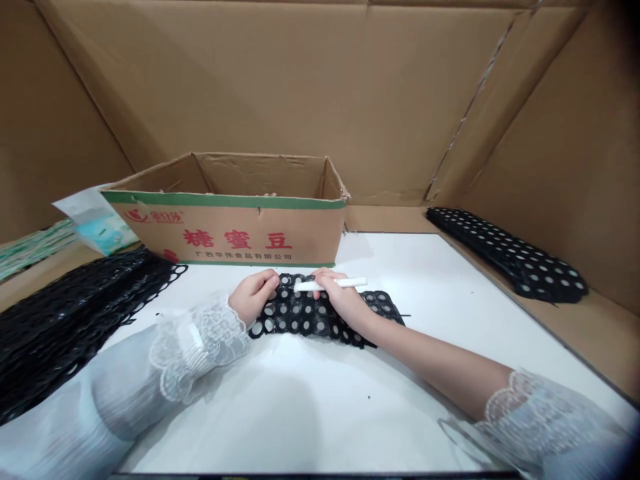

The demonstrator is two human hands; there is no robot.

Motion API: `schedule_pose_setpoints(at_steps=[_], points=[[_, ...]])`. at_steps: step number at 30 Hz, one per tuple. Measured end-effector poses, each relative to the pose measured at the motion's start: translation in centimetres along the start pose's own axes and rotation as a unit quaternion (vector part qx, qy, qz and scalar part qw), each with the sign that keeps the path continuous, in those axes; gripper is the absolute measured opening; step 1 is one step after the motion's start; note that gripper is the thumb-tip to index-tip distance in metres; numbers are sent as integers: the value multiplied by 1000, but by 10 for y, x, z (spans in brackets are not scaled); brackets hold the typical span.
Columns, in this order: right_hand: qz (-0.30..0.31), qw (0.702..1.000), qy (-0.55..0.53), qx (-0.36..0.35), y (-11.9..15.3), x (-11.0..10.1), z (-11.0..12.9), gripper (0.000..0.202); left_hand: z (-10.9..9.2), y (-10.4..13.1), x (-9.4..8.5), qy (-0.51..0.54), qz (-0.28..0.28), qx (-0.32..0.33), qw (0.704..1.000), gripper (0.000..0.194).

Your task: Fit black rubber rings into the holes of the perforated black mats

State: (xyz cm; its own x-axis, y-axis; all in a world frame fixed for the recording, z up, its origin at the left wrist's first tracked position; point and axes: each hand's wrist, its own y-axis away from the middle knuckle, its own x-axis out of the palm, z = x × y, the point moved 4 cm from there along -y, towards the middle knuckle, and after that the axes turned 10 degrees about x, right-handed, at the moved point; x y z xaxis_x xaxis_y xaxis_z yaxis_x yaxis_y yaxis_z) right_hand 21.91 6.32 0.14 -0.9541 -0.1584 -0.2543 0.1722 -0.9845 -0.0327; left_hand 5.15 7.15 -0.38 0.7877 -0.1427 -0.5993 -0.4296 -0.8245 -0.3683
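At the far left of the frame, green-and-white strips (pixel 37 248) lie beside a packet (pixel 103 227), whose right side meets the box. Below them a black mesh (pixel 65 320) overlaps the desk's left side. The box (pixel 240 233), left of centre, has its top open; its front wall hides the floor, so its contents cannot be told. At mid-frame, just below the box, the left hand (pixel 254 295) has its grip closed, pinching the upper left edge of a dotted black sheet (pixel 300 313). The sheet lies on the desk (pixel 260 413), whose white top runs down to a dark front edge at the bottom. The right hand (pixel 345 300) rests on the sheet, its grip curled around a white pen (pixel 330 285). White desk top spreads right of it to the slanting right edge; beyond, a dotted black bundle (pixel 500 253) lies near the cardboard wall (pixel 565 193).
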Motion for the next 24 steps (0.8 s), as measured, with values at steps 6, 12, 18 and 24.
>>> schedule_pose_setpoints(at_steps=[6,12,18,24], points=[[4,1000,-7,14,1,0,3,33,2,3,0,8,-11,0,1000,30],[4,1000,16,-1,2,1,2,33,2,3,0,-15,-15,1,1000,30],[1,997,67,-23,6,5,2,36,-21,12,2,-224,-34,-4,974,25],[-25,990,114,-78,12,10,9,33,-45,20,16,-392,-10,-3,920,25]])
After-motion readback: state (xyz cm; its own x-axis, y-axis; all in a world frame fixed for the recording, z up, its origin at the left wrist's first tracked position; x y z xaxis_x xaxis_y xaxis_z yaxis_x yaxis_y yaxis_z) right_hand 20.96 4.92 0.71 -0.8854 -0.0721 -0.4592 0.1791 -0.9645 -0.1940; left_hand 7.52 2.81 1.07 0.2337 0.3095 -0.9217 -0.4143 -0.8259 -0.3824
